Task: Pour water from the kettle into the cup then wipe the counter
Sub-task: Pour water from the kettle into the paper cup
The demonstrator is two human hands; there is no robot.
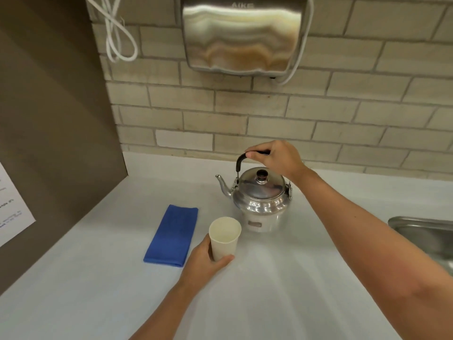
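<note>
A shiny steel kettle (259,200) stands on the white counter (282,278), its spout pointing left and its lid on. My right hand (277,158) is closed around the kettle's black handle from above. A white paper cup (224,238) stands upright just in front of the kettle, looking empty inside. My left hand (203,263) grips the cup's lower half from the left. A folded blue cloth (172,235) lies flat on the counter to the left of the cup.
A steel sink (424,231) edge shows at the right. A metal hand dryer (242,33) hangs on the tiled wall above the kettle, with white cables (117,33) beside it. A brown side panel (54,143) with a paper notice closes off the left.
</note>
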